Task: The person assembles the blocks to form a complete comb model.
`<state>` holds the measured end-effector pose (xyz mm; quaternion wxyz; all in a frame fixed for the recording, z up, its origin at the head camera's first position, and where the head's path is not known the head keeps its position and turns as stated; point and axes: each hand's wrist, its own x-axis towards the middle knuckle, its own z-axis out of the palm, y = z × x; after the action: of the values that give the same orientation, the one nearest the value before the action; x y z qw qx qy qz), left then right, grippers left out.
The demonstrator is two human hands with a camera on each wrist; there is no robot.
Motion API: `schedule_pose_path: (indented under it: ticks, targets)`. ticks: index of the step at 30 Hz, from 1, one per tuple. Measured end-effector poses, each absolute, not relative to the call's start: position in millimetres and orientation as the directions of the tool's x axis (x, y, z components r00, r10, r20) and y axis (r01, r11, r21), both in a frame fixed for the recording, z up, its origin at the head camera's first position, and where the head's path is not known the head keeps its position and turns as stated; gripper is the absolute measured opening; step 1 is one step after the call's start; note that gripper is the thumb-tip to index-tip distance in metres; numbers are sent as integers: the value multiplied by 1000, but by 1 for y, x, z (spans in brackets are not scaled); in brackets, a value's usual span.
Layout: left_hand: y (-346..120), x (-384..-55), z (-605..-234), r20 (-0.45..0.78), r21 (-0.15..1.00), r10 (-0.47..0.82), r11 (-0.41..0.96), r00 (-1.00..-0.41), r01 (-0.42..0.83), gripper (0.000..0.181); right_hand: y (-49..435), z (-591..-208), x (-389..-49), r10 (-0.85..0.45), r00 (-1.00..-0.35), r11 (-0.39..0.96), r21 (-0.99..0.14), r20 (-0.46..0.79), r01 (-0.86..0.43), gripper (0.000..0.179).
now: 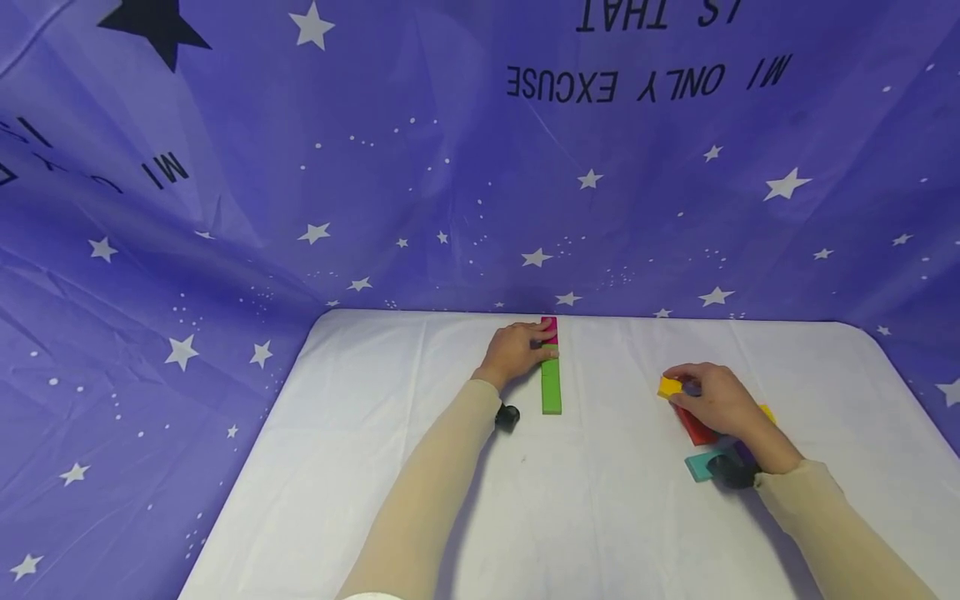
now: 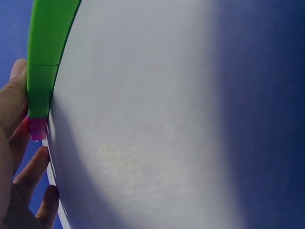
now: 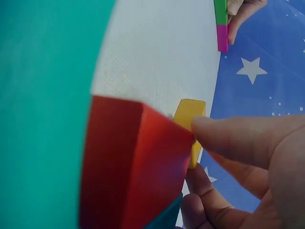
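My left hand (image 1: 515, 350) rests at the far end of a straight row of blocks. Its thumb touches a green block (image 1: 551, 392) and its forefinger lies on the magenta block (image 1: 550, 333) at the row's end. A seam between two green pieces shows in the left wrist view. To the right, my right hand (image 1: 720, 398) pinches a small yellow block (image 3: 189, 109) between thumb and fingers. Right beside that yellow block is a red block (image 1: 696, 427), partly under the hand; in the right wrist view it fills the near middle.
Under my right wrist lie a teal block (image 1: 697, 467), a purple block (image 1: 744, 452) and another yellow piece (image 1: 767, 412), partly covered. Black wrist cameras (image 1: 507, 418) hang at both wrists. The white table (image 1: 600, 517) ends at a purple star-printed cloth (image 1: 450, 167) behind.
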<state>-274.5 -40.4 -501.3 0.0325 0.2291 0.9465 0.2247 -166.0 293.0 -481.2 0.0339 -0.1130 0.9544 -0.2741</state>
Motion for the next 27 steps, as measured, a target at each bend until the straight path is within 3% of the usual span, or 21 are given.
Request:
schedule_pose_path:
  ticks: [6, 16, 27]
  targets:
    - [-40, -276, -500, 44, 442, 452, 791, -891, 423, 48, 291, -482, -166, -250, -968, 822, -521, 30, -229, 38]
    - [-39, -275, -500, 54, 454, 465, 777, -884, 436, 47, 280, -481, -160, -78, -995, 897, -440, -58, -45, 54]
    - [-41, -271, -501, 77, 468, 453, 770, -888, 433, 46, 271, -479, -163, -39, -995, 904, -427, -95, 5, 56]
